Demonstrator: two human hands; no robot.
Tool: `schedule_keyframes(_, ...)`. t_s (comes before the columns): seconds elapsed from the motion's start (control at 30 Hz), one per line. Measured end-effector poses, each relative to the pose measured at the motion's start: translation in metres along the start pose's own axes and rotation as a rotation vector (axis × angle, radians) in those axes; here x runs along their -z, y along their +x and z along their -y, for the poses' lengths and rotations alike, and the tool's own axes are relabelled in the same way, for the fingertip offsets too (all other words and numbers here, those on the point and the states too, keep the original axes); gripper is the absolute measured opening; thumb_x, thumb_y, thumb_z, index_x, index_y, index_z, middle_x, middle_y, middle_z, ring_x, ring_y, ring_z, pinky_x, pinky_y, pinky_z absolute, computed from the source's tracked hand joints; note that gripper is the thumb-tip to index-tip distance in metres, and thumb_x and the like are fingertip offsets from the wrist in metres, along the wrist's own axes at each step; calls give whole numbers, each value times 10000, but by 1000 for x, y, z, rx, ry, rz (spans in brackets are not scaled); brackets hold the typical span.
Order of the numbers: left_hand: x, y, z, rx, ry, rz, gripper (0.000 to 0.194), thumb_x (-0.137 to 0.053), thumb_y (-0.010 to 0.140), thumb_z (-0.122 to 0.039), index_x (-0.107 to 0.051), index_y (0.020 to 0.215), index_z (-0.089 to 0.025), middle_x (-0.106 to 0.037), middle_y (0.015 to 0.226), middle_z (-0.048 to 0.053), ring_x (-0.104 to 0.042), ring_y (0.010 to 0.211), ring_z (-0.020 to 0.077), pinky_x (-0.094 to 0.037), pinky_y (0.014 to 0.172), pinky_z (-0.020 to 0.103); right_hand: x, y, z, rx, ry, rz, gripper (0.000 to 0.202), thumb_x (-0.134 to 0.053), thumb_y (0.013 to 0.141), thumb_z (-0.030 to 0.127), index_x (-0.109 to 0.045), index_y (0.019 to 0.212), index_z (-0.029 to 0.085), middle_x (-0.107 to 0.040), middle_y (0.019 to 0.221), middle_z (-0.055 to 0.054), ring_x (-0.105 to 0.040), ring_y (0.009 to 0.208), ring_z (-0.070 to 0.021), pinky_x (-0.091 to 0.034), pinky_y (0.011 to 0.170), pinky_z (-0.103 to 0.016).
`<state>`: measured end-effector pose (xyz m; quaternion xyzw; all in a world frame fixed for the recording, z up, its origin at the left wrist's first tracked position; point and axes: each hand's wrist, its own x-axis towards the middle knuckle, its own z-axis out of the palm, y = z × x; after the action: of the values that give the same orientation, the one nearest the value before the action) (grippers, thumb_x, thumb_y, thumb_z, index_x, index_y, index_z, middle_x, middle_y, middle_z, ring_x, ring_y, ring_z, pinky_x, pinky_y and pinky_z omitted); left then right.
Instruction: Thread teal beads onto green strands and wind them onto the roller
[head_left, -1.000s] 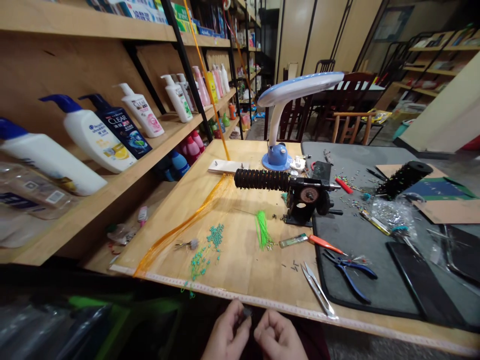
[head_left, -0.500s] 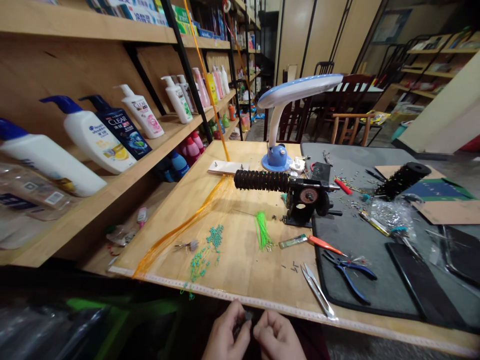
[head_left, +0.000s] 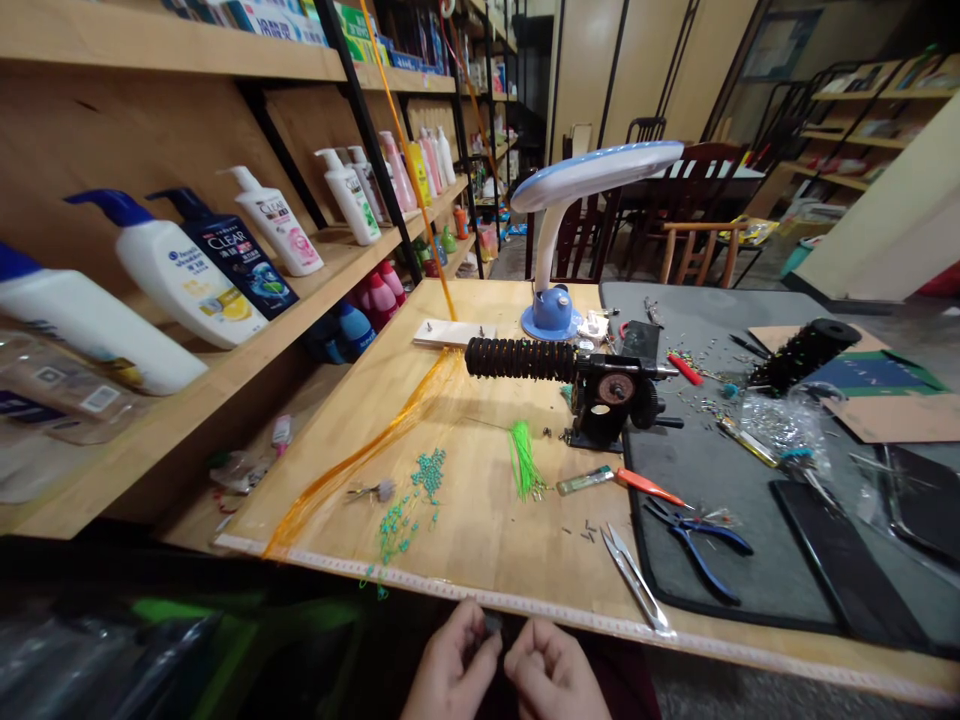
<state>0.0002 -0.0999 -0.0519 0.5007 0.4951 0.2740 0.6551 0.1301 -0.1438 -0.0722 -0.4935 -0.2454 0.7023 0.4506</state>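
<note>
Side by side below the table's front edge are my left hand and my right hand. The left thumb and fingers pinch together around a small dark grey bit that is too small to name. My right fingers are curled in a pinch, and whatever they may hold is hidden. Just beyond the hands, a measuring tape runs along the table edge. To the left lie green-blue beads on threads. Silver thread snips rest to the right of my hands.
A black ridged roller on a crank stand stands mid-table beside a blue lamp. Orange threads stretch over the left side. Bright green strands, pliers and an orange-handled tool lie about. Shelved bottles line the left.
The view has shifted very slightly. Both hands keep almost the same place and the same pinched shape; the things on the table have not moved.
</note>
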Motion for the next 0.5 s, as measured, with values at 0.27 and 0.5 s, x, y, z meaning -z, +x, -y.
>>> schedule_keyframes(0.27,0,7,14,270,-292,144,524,-745,578,-619,-410,653,-224,-312,465,-128,-210,395,38,-117,395,208,1,-1,-1,64,-113,-63,366,-684,705,479,-444,629,213,-325,411,140,-206,374,-38,-155,386,-193)
schedule_keyframes(0.5,2,6,11,359,-395,172,472,-774,579,-499,-398,644,-221,-322,448,-128,-235,395,34,-102,406,211,6,-1,-2,58,-189,-30,295,-659,724,419,-469,649,207,-349,441,124,-246,405,-55,-182,410,-201)
